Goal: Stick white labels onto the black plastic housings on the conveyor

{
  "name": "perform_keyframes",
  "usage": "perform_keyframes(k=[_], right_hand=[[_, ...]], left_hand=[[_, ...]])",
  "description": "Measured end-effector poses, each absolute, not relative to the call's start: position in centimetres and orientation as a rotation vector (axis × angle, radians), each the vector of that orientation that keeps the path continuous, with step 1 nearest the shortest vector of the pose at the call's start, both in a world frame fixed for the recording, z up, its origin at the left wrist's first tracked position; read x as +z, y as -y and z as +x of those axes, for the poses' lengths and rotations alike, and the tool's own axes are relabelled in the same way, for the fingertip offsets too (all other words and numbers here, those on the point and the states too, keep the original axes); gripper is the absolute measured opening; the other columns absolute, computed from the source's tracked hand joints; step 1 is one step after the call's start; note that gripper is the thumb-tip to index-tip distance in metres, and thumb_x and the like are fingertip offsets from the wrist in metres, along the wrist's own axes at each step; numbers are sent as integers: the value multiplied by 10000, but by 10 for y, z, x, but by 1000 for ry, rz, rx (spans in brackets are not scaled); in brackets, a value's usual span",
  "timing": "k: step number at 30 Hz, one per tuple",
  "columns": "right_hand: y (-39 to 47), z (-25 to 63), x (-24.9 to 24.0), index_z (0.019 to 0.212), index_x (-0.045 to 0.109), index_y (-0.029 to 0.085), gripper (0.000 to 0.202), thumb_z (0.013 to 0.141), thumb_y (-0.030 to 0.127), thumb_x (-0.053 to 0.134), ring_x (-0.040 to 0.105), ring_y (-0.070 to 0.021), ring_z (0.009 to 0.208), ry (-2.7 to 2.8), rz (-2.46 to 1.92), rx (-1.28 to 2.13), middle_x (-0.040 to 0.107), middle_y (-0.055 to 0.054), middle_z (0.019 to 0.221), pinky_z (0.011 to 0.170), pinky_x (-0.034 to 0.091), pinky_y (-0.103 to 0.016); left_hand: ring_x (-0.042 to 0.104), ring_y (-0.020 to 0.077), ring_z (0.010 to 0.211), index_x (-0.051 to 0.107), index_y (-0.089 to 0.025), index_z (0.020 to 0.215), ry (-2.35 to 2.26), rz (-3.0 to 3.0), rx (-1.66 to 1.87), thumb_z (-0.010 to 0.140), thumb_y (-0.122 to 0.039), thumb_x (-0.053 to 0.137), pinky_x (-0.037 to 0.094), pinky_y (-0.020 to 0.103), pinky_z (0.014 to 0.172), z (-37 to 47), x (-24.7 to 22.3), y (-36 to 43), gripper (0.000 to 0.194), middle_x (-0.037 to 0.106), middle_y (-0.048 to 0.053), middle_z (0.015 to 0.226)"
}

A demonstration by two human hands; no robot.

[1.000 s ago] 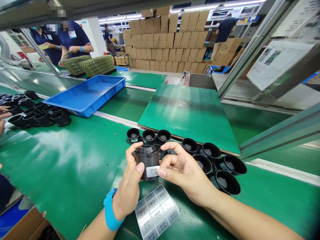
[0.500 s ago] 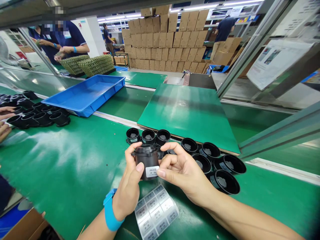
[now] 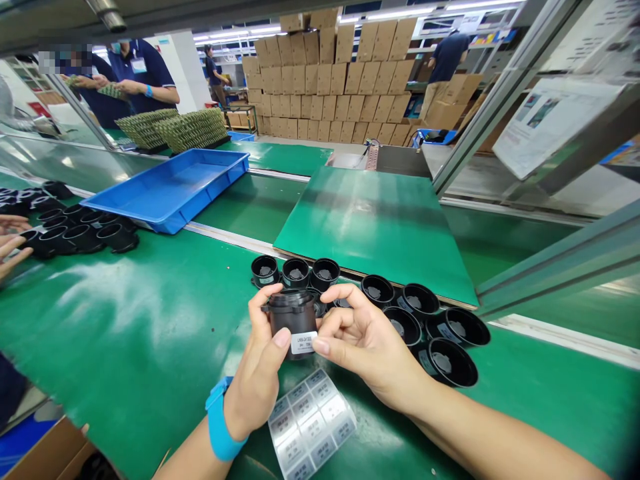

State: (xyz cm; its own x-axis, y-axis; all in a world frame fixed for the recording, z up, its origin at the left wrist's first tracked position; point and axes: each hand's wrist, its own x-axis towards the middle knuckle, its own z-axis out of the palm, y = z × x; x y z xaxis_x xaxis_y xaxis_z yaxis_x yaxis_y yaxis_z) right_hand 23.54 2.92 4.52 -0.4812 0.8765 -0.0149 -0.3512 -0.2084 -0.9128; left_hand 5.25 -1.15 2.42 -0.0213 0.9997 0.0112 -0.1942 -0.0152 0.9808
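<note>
My left hand, with a blue band at the wrist, is closed around a black plastic cup-shaped housing. A white printed label lies on the housing's side, low and toward the right. The thumb and a finger of my right hand pinch at the label's right edge, against the housing; its index finger is raised and bent. Below both hands a curled sheet of silver labels rests on the green table. Behind them stand several more black housings, some with labels showing, and part of the group is hidden by my hands.
A blue tray stands at the back left. More black housings are grouped at the left, near another person's hands. A raised green board lies ahead, and a metal post slants at the right.
My hands and the housing keep nearly the same position, with the label still under my fingers. At the left edge, the other person's fingers have spread and shifted slightly.
</note>
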Motion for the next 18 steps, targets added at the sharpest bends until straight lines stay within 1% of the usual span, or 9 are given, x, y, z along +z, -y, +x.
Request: perform_keyframes(k=[5, 10, 13, 15, 17, 18], right_hand=[[-29, 235, 46, 1152, 543, 270, 560, 811, 349, 980, 688, -173, 747, 1184, -726, 1793, 716, 85, 715, 914, 493, -379], [-30, 235, 46, 1158, 554, 271, 546, 819, 317, 980, 707, -166, 808, 1173, -707, 1803, 733, 86, 733, 1001, 491, -394], [-28, 235, 45, 1154, 563, 274, 539, 819, 290, 985, 723, -162, 828, 1161, -691, 1803, 740, 89, 732, 1052, 497, -408], [-28, 235, 44, 1159, 575, 275, 536, 818, 270, 989, 737, -158, 834, 1148, -680, 1787, 761, 81, 745, 1106, 486, -424], [-28, 235, 42, 1171, 592, 280, 508, 840, 269, 977, 732, -147, 787, 1103, -655, 1752, 759, 83, 741, 1096, 511, -422], [-28, 235, 40, 1178, 600, 287, 487, 857, 279, 966, 715, -138, 748, 1074, -641, 1728, 745, 88, 733, 1043, 547, -404]], left_hand=[[643, 328, 1271, 406, -325, 1496, -1075, 1081, 1310, 1006, -568, 645, 472, 484, 1127, 52, 27, 11, 597, 655, 82, 1385], [642, 302, 1266, 382, -328, 1498, -1114, 1187, 1304, 1030, -513, 636, 493, 451, 1093, 51, 25, 11, 564, 600, 89, 1458], [604, 309, 1333, 380, -323, 1504, -1135, 1212, 1307, 1046, -474, 623, 500, 449, 1095, 51, 24, 12, 539, 554, 101, 1510], [609, 323, 1329, 389, -312, 1505, -1127, 1177, 1342, 1034, -479, 641, 504, 461, 1095, 52, 25, 13, 560, 555, 111, 1515], [641, 333, 1281, 392, -301, 1513, -1115, 1120, 1378, 1010, -505, 666, 509, 476, 1086, 54, 26, 14, 608, 579, 121, 1487], [650, 333, 1263, 392, -301, 1516, -1115, 1092, 1403, 1000, -523, 674, 509, 480, 1082, 55, 27, 14, 628, 591, 121, 1470]])
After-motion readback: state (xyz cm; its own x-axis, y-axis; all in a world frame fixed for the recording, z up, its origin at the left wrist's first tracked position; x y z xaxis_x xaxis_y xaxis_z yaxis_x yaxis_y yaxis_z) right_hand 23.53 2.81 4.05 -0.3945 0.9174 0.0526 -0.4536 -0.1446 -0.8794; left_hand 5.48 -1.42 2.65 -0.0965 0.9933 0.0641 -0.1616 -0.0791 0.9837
